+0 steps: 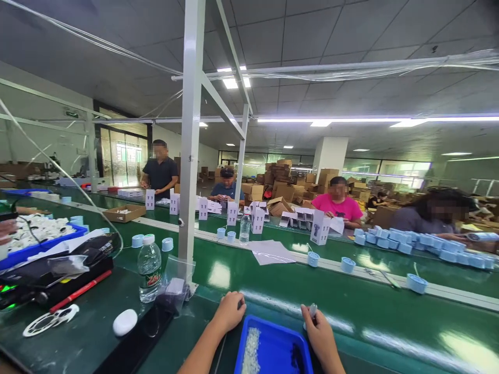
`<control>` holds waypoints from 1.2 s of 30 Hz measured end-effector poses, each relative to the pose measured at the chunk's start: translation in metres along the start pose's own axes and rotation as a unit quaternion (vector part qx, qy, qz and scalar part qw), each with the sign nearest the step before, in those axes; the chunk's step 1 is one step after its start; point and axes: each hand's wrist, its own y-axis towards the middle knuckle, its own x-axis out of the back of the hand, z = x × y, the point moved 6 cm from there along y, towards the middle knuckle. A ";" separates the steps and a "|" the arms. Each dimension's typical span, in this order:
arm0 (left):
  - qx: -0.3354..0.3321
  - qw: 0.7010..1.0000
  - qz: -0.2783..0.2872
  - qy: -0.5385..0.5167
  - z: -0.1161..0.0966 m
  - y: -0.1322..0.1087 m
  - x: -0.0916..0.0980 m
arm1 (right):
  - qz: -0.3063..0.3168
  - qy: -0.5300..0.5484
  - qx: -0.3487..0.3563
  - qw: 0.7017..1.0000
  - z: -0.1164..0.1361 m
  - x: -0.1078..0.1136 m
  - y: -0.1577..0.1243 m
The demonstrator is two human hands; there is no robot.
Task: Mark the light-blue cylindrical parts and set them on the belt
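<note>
At the near edge of the green bench sits a blue tray (275,345). Small clear pieces (251,349) lie along its left side, small dark pieces (297,357) along its right. My left hand (229,312) is just beyond the tray's left corner, its fingers curled closed; a dark spot shows at the fingertips, too small to name. By the tray's right side, my right hand (320,332) pinches a small whitish piece (313,310) between thumb and fingers. The lower parts of its fingers are hidden behind the hand.
A water bottle (149,270), a white rounded case (125,322) and a black flat object (136,343) lie to the left. A metal post (189,156) rises ahead. Light-blue round parts (348,265) stand along the conveyor (249,280); several people sit or stand beyond.
</note>
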 end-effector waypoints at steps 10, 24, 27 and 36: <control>0.000 1.000 0.001 -0.001 -0.001 0.002 0.000 | 0.021 -0.010 -0.013 1.000 -0.005 -0.004 0.002; -0.004 1.000 0.009 0.004 -0.003 -0.003 0.002 | 0.045 -0.015 -0.071 0.996 -0.016 -0.003 0.002; -0.003 1.000 0.008 0.010 -0.002 -0.003 0.000 | 0.049 -0.036 -0.080 0.995 -0.016 -0.002 0.001; 0.003 1.000 0.008 0.003 -0.006 -0.006 0.003 | 0.071 -0.041 -0.116 0.990 -0.018 -0.003 0.001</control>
